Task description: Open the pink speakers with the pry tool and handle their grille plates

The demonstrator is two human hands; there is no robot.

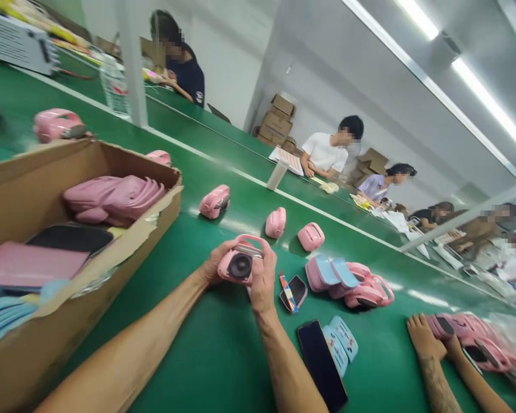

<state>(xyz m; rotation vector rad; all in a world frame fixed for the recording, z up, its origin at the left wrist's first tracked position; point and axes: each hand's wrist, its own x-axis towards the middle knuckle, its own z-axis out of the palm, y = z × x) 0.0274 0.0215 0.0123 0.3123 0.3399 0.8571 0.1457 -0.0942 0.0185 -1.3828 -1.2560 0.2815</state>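
A pink speaker case with a round black speaker and a handle loop is held between my two hands, above the green table. My left hand grips its left side, fingers closed round the edge. On the right side, my right hand closes on the case, its fingers near the handle and the speaker face. Right of my hands lie a dark panel and a striped orange, white and blue item. Beyond the case stand several pink cases, one of them just behind it.
A cardboard box with pink and blue panels fills the left. Stacked panels, a black phone and blue cards lie right. Another person's hands hold pink parts at far right. A metal post rises behind.
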